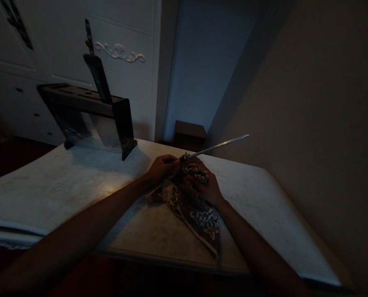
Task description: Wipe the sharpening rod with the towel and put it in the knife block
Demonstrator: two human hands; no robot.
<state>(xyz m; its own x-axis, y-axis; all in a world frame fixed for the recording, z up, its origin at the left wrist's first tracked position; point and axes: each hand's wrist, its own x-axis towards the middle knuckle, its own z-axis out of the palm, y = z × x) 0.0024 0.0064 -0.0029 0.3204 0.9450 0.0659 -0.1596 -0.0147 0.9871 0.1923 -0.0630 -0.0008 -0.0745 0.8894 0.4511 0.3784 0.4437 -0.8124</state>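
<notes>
A sharpening steel (225, 143) points up and to the right, its thin metal rod bare towards the tip. My left hand (162, 168) is closed at the dark handle end, near where the rod begins; most of the handle is hidden. My right hand (210, 185) is closed on a brown patterned cloth (199, 214), bunched around the handle area just below the rod. The cloth's loose corner hangs down towards the table's front edge. Dim light hides the exact finger contact.
A dark knife block (123, 123) with clear sides stands at the back left of the marble-patterned table (109, 177). One black-handled knife (97, 76) sticks up from it. Behind are a white cabinet (134, 24) and a small brown box (190, 131); a wall rises at right.
</notes>
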